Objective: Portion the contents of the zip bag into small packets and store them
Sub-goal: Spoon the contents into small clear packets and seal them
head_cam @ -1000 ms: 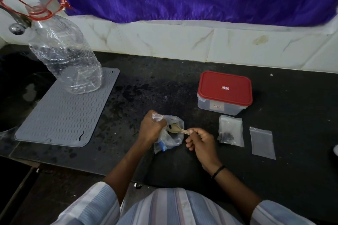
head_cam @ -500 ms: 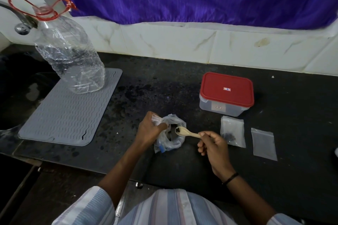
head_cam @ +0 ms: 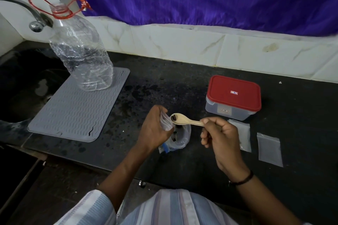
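A clear zip bag (head_cam: 180, 138) with a blue strip and dark pieces inside sits on the black counter (head_cam: 164, 86). My left hand (head_cam: 152, 130) grips its rim and holds the mouth open. My right hand (head_cam: 218, 135) pinches the handle of a cream plastic spoon (head_cam: 184, 119). The spoon's bowl hovers just above the bag's mouth with a few dark pieces in it. Right of my right hand lie two small clear packets: one (head_cam: 244, 137) partly hidden by that hand, with a little dark content, and another (head_cam: 269, 149) that looks empty.
A lidded box with a red lid (head_cam: 235, 95) stands behind the packets. A grey ribbed mat (head_cam: 73, 113) carries a large crumpled clear bottle (head_cam: 80, 51) at the left, beside a dark sink (head_cam: 22, 87) and tap (head_cam: 34, 22). A tiled wall and purple curtain close the back.
My right hand has lifted the spoon out of the zip bag with dark pieces in its bowl. My left hand keeps holding the bag's rim. The camera has shifted closer.
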